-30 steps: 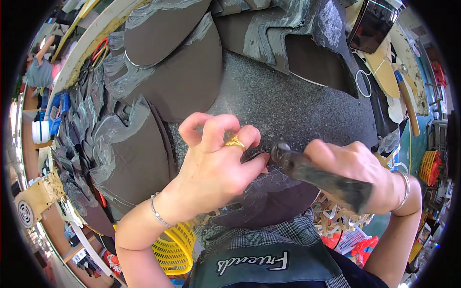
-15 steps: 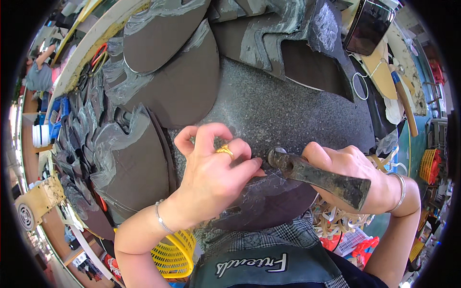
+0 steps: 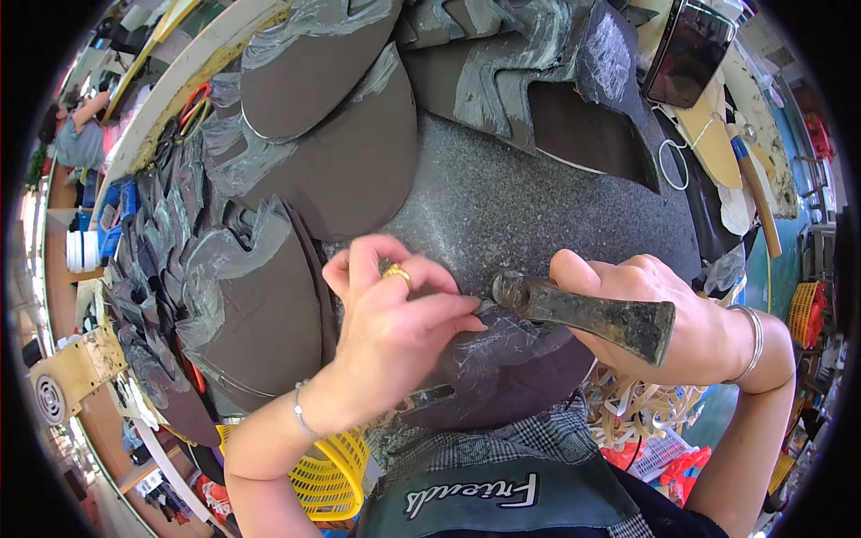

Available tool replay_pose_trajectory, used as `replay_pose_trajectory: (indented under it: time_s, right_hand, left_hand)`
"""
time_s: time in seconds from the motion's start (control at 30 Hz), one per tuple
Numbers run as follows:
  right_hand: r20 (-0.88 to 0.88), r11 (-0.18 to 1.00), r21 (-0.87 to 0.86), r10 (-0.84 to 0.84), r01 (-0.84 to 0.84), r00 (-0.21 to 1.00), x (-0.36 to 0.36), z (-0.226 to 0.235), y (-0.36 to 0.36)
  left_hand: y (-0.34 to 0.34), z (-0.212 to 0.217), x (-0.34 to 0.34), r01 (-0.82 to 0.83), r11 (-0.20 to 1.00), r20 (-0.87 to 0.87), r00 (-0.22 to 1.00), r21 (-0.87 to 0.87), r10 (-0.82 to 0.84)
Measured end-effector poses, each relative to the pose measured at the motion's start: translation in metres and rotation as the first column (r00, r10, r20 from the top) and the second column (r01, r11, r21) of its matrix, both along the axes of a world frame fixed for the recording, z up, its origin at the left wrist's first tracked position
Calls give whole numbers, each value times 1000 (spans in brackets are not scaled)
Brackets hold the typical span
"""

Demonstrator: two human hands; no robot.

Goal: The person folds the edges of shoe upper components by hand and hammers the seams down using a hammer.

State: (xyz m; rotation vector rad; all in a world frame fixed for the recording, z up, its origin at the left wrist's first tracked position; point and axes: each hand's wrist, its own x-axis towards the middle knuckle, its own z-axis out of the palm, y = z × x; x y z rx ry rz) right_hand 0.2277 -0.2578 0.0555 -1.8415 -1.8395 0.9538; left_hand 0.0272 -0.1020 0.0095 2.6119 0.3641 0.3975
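My left hand [image 3: 395, 309] is bent over the speckled dark stone slab [image 3: 556, 215], thumb and forefinger pinched at the upper edge of a dark brown leather-like piece [image 3: 520, 386] smeared with grey. In my right hand [image 3: 641, 291] is a hammer [image 3: 601, 316], its worn dark metal head pointing left. The round hammer face hovers beside my left fingertips, over the piece's edge; whether it touches cannot be made out. My right fist mostly hides the handle.
Large dark cut pieces [image 3: 332, 170] with grey-smeared edges overlap at the left and back. A phone [image 3: 691, 52] and a wooden-handled tool [image 3: 755, 193] lie at the back right. A yellow basket [image 3: 332, 480] stands low in front. Another person [image 3: 79, 139] is at far left.
My left hand has shifted slightly left and down along the piece. The hammer head has moved a little left and tilted up at its wide end.
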Motion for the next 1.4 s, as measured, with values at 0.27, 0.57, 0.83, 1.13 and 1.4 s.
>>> replay_pose_trajectory:
  time_s: [0.27, 0.57, 0.83, 1.13, 1.4]
  right_hand:
    - [-90, 998, 59, 22, -17, 996, 3, 2, -1]
    - [-50, 996, -89, 17, -21, 999, 2, 12, 10]
    - [8, 997, 48, 65, -66, 998, -3, 5, 9]
    - [26, 990, 87, 112, -114, 993, -11, 9, 16]
    - [113, 982, 90, 158, -169, 981, -12, 9, 18]
  left_hand:
    - [-8, -1, -6, -18, 1000, 0, 1000, -14, 18]
    - [-13, 0, -8, 20, 988, 10, 1000, 153, -22]
    - [-10, -4, -15, -104, 994, -10, 995, -29, 104]
    - [-20, 0, -21, -21, 991, 39, 999, 129, 16]
    - [-21, -1, -27, -74, 996, 28, 997, 53, 72]
